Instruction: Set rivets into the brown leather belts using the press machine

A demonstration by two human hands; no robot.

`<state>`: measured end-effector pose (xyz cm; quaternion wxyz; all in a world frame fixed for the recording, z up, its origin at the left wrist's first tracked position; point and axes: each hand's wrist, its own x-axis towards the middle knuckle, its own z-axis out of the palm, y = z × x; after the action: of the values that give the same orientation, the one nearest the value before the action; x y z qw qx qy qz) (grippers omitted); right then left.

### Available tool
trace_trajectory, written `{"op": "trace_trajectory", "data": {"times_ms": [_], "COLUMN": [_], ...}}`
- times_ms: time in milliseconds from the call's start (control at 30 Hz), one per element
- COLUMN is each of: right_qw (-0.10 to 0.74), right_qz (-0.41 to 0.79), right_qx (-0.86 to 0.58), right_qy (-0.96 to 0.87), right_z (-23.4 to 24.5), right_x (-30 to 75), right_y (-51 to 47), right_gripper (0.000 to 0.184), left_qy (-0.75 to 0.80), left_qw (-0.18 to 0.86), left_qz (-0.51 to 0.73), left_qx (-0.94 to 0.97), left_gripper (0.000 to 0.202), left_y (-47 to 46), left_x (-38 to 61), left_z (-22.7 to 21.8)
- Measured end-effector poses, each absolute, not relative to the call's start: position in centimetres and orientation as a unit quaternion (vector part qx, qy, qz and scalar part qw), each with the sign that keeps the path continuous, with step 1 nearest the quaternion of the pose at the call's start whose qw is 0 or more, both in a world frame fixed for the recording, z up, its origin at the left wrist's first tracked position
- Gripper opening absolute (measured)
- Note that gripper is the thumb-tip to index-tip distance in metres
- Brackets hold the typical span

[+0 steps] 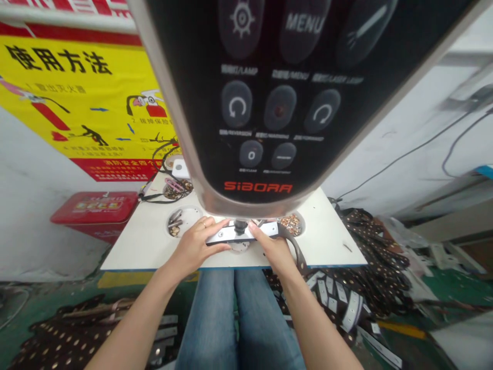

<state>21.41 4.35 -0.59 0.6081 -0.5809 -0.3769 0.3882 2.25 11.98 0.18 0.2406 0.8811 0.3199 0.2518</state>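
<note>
A dark strap with a white strip (265, 230) along its end lies crosswise under the black press head (241, 226) of a machine. Small round holes or studs show in the white strip. My left hand (197, 240) grips the strip's left end, with fingers above and below it. At the other side, my right hand (274, 247) is closed on the strip, one digit pressed on it beside the press head. The strap's brown tail (295, 246) curves down over the table edge at the right. Part of the work point is hidden by the machine.
The machine's control panel (269, 123) fills the upper middle. On the white table (134, 246), round recesses hold copper-coloured small parts (291, 225) and dark metal pieces (175, 223). Studded straps (373, 257) pile up at right and lower left. A red box (96, 210) stands left.
</note>
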Motion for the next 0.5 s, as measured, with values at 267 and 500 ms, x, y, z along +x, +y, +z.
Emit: {"op": "trace_trajectory", "data": {"times_ms": [267,500], "right_qw": [0.575,0.597], "right_qz": [0.384,0.358], "right_qx": [-0.589,-0.588], "right_qy": [-0.419,-0.412], "right_z": [2.0,0.1], "right_x": [20.8,22.4], "right_y": [1.2,2.7], "right_gripper": [0.022,0.023], "left_qy": [0.350,0.433], "left_qw": [0.397,0.593], "left_qz": [0.243,0.278], "left_qx": [0.813,0.619], "left_gripper": [0.058,0.052], "left_y": [9.3,10.2], "left_x": [1.2,1.2], "left_z": [2.9,2.7]}}
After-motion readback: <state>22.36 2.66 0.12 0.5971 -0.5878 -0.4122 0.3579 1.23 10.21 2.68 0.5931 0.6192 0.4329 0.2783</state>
